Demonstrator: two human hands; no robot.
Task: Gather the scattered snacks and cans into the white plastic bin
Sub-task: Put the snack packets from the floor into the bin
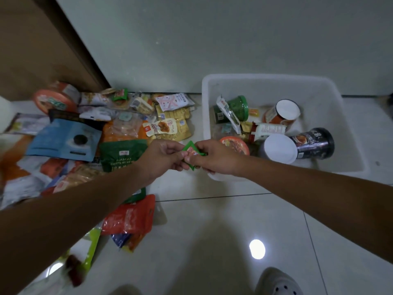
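Both hands pinch one small green packet (192,153): left hand (164,157), right hand (214,158), just beside white bin (327,99) near corner.

Dim overhead light, glare spot on floor tiles (257,249), soft blur + fisheye bend at edges.

small packet (192,153): green edge, red and white middle
white plastic bin (319,86): plain milky white
blue pouch (63,139), at 9 o'clock: light blue, dark round biscuit print
green bag (121,155): dark green, white lettering
red pouch (131,218), at 7 o'clock: orange-red
black cup (314,143), at 3 o'clock: black, pale print
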